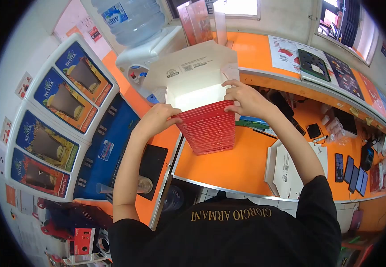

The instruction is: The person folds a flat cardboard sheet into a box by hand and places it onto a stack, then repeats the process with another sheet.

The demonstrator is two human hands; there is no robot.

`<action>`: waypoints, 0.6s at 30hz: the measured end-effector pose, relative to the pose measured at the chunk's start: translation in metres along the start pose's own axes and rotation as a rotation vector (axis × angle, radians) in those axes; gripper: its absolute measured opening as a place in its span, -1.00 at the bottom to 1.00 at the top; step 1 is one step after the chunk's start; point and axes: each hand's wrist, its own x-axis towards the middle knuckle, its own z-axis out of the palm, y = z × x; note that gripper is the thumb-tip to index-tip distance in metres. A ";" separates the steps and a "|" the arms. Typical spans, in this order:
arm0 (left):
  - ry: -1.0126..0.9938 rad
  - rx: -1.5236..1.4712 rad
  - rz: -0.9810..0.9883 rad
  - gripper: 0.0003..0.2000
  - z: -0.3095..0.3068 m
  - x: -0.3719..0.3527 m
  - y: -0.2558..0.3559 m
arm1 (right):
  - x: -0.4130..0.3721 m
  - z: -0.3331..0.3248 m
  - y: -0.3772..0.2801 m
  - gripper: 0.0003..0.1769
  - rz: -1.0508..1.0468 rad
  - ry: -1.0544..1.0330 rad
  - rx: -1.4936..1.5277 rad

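Note:
A tall stack of nested red cardboard food boxes (208, 131) stands on the orange counter, white on the inside. The top box (197, 93) has its printed lid flap folded back, away from me. My left hand (155, 120) is closed on the left corner of its near rim, thumb outside against the red wall. At the right corner, the fingers of my right hand (248, 100) reach over the edge, with the thumb pressed to the side below. Both hands pinch the upper rim of the stack.
A drink dispenser (61, 120) stands left, with a clear plastic cup (145, 184) near it. Behind is a water dispenser (150, 51). Right on the orange counter (228, 173) lie a white box (288, 167), several phones (349, 168) and a black card reader (367, 155).

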 end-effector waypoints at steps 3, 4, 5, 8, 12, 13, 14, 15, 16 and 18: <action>-0.005 -0.038 0.039 -0.84 0.003 0.002 -0.007 | -0.004 0.001 -0.004 -0.79 0.021 0.037 0.034; -0.014 -0.051 0.038 -0.84 0.002 0.003 -0.008 | -0.005 0.002 -0.005 -0.78 0.025 0.059 0.028; -0.026 -0.012 0.043 -0.84 0.001 0.004 -0.007 | -0.007 0.003 -0.005 -0.78 0.033 0.045 0.035; -0.058 0.018 0.052 -0.83 -0.001 0.006 -0.005 | -0.014 0.013 -0.006 -0.80 0.044 0.143 0.058; -0.040 0.004 0.074 -0.82 0.000 0.005 -0.007 | -0.017 0.017 -0.010 -0.80 0.107 0.132 0.073; -0.040 0.001 0.078 -0.82 0.000 0.004 -0.010 | -0.018 0.017 -0.010 -0.79 0.107 0.151 0.062; 0.110 -0.153 0.123 -0.83 0.001 0.001 -0.013 | -0.017 0.017 -0.010 -0.79 0.102 0.172 0.044; 0.262 -0.306 0.168 -0.84 0.000 0.000 -0.015 | -0.014 0.013 -0.012 -0.79 0.099 0.175 0.035; 0.268 -0.301 0.174 -0.84 0.001 -0.001 -0.017 | -0.011 0.009 -0.017 -0.80 0.116 0.196 0.139; 0.724 -0.562 -0.039 -0.82 0.012 -0.004 -0.024 | -0.003 -0.001 -0.028 -0.79 0.222 0.326 0.322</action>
